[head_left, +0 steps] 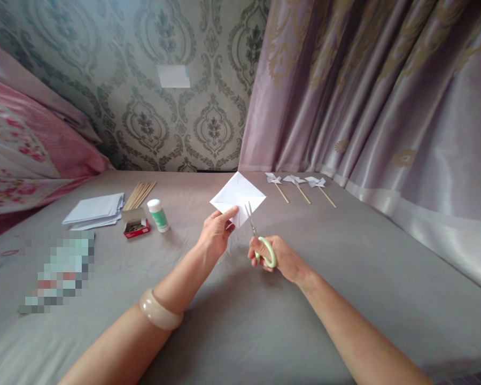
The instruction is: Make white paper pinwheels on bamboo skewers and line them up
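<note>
A square sheet of white paper (240,190) with crease lines is held up cornerwise in the middle of the view. My left hand (218,230) pinches it near the bottom corner, thumb on the front and fingers behind. In my right hand (278,256) is a pair of scissors (266,251) with pale green handles. Their blades point up, slightly parted, at the lower right part of the paper; whether they touch it I cannot tell. A pale bangle sits on my left forearm.
Three paper pinwheels on sticks (300,184) lie at the back right. Toward the left are a paper stack (94,209), wooden sticks (140,195), a red box of small items (137,229), a white-capped green bottle (157,216) and a blurred flat object (62,270). Curtains hang at the right.
</note>
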Motion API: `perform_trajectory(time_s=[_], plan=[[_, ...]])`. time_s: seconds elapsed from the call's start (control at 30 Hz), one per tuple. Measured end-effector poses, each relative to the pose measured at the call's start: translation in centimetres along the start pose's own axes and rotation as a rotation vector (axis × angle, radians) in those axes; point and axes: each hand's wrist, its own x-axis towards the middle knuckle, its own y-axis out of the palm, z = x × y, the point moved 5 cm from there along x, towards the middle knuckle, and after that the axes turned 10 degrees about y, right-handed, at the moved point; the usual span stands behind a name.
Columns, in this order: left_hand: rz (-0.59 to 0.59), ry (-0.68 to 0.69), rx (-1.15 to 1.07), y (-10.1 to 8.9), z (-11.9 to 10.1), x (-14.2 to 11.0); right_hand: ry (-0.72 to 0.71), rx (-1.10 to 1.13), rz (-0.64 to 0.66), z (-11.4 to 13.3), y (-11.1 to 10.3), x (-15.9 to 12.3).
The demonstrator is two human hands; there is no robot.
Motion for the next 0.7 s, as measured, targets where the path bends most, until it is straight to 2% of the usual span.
perform_trajectory(time_s=[0.1,0.27,0.7], plan=[[-0.004,-0.021,-0.034,0.2,-0.1,-0.1,0.048,-0.005,0.054,-0.4,0.7,0.1],[-0.018,-0.057,-0.092,0.5,-0.1,-0.2,0.091,0.005,0.089,-0.6,0.8,0.2],[-0.028,-0.112,-0.142,1.2,0.2,-1.1,0.073,-0.009,-0.059,-0.1,0.4,0.1]])
